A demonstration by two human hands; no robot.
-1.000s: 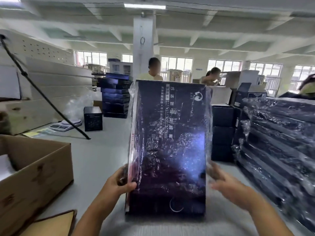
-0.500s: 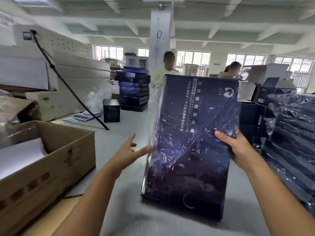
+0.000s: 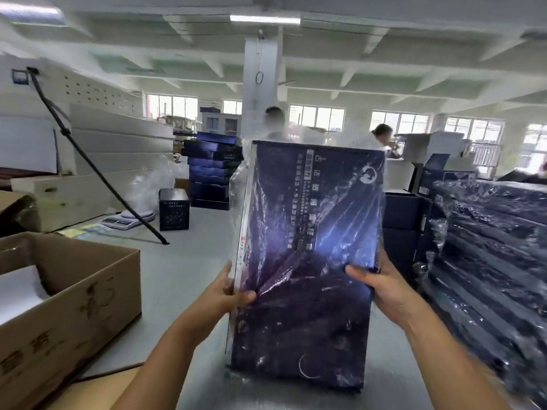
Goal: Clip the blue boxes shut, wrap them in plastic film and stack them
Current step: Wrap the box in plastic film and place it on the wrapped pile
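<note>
Head: blue box (image 3: 307,232); carton (image 3: 74,306), perhaps paper (image 3: 17,288)

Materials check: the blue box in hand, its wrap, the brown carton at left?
blue box: looks like printed paperboard, dark blue with pale print; flat stiff faces, sharp edges. Finish under the wrap unclear.
wrap: thin clear plastic film, glossy; creases, glare streaks, loose excess at the top.
brown carton: corrugated cardboard probably, matte brown, printed characters, folded open flaps.

A worker's left hand (image 3: 226,294) and right hand (image 3: 384,288) are bare. The left forearm (image 3: 165,356) and right forearm (image 3: 444,359) are likewise uncovered all the way to the frame's lower edge, where the right one is smeared by motion blur.
</note>
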